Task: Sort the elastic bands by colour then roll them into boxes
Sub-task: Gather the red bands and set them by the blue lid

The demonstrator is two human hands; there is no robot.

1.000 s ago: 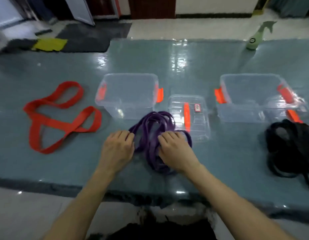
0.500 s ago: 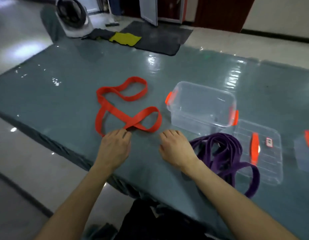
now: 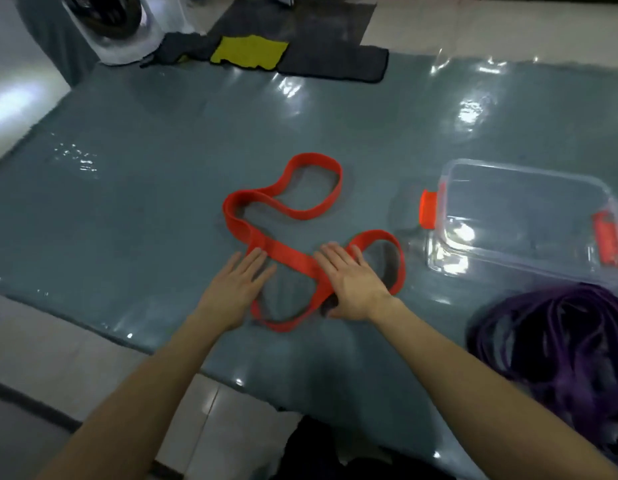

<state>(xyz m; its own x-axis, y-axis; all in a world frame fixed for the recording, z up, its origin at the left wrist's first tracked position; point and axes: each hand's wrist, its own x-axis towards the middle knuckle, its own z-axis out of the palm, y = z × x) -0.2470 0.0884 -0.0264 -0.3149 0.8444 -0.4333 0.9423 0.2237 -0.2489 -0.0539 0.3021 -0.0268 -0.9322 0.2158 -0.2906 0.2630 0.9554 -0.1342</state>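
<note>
A red elastic band [image 3: 283,209] lies in twisted loops on the grey-green table [image 3: 145,188]. My left hand [image 3: 236,289] lies flat with straight fingers, its fingertips touching the band's crossing strip. My right hand [image 3: 352,282] presses flat on the band where its loops cross, fingers spread and straight. A heap of purple bands [image 3: 557,341] sits at the right near the table's front edge. A clear plastic box [image 3: 522,216] with orange latches stands open behind the purple heap, to the right of the red band.
Beyond the table's far edge, a dark mat [image 3: 321,39] and a yellow cloth [image 3: 248,51] lie on the floor beside a white fan [image 3: 110,22]. The table's front edge [image 3: 127,336] runs diagonally just below my wrists.
My hands left the purple bands and moved left onto the red band. Fingers that were curled are now laid out flat. My view swung left, so the right box and black bands are out of sight.
</note>
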